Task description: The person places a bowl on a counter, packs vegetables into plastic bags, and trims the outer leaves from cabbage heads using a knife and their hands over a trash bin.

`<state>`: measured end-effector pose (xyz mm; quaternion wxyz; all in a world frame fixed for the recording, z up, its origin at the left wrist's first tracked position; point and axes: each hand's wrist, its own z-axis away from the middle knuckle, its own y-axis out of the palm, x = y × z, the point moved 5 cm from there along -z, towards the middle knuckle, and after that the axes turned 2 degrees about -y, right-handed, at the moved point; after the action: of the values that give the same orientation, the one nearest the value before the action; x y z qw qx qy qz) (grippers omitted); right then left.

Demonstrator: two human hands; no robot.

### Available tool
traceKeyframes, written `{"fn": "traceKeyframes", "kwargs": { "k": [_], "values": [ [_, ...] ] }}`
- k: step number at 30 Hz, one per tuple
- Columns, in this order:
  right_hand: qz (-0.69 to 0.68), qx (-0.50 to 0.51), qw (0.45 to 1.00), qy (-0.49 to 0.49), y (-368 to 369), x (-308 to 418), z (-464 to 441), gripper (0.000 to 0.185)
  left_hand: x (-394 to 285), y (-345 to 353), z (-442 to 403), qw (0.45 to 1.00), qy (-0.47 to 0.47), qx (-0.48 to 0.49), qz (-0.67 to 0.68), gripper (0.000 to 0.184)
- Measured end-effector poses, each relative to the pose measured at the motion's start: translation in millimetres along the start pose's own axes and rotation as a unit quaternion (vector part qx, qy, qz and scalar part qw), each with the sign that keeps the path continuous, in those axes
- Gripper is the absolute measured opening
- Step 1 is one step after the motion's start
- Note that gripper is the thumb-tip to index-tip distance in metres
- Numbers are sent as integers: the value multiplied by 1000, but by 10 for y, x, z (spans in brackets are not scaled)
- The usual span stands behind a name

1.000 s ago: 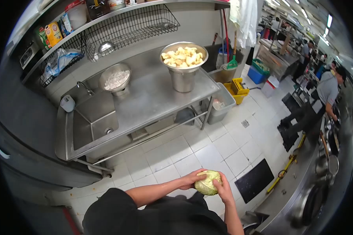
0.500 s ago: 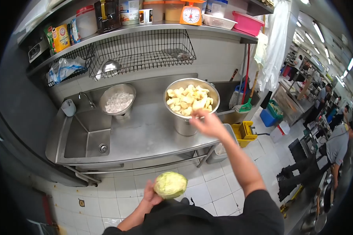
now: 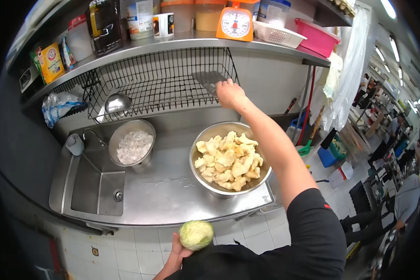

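Observation:
My left hand [image 3: 181,248] holds a pale green cabbage [image 3: 196,235] low in front of my body, its cut face turned up. Up at the wire rack [image 3: 158,77], my right hand [image 3: 230,94] is closed at the near end of a broad, flat grey metal blade [image 3: 208,80], which looks like a cleaver's. Any handle is hidden in the fingers. Below my right forearm, a deep steel pot [image 3: 197,178] on the counter is heaped with pale yellow, chunky pieces [image 3: 230,161].
A steel bowl [image 3: 112,155] of whitish pieces stands beside the sink [image 3: 92,193]. A ladle [image 3: 118,103] lies in the rack. The shelf above [image 3: 172,42] carries tubs and an orange scale [image 3: 234,24]. At far right, another person [image 3: 408,193] stands.
My right hand has moved up from the pot's rim to the metal blade in the wire rack. The view has come closer to the counter. My left hand still holds the cabbage.

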<state>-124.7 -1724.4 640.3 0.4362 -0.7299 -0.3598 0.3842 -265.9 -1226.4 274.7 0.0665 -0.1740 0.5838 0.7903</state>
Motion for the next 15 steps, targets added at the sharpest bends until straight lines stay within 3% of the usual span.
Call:
{"fn": "traceKeyframes", "kwargs": {
  "k": [3,5,8,9,10,12,13,15],
  "values": [
    [58,-7,997,-47,-3,119,9,36,9,57,-465,997,-58,39,22,116],
    [130,-82,988,3,-170,25,0,31,35,189,-680,996,-71,37,50,112],
    [62,-4,996,58,-514,-65,106,27,186,388,-920,991,-114,57,43,106],
    [31,65,997,31,-633,-65,166,37,252,416,-988,993,-106,48,14,105],
    [56,46,997,29,-607,-66,183,29,323,487,-1059,995,-94,34,2,105],
    [40,50,996,-65,-692,-41,337,18,554,481,-1172,996,-83,-12,29,102],
    [58,-17,992,-111,-822,-2,519,12,728,421,-1231,993,-83,-43,68,99],
    [112,-72,972,-194,-918,12,772,16,927,691,-1378,999,-38,-35,-2,100]
  ]
}}
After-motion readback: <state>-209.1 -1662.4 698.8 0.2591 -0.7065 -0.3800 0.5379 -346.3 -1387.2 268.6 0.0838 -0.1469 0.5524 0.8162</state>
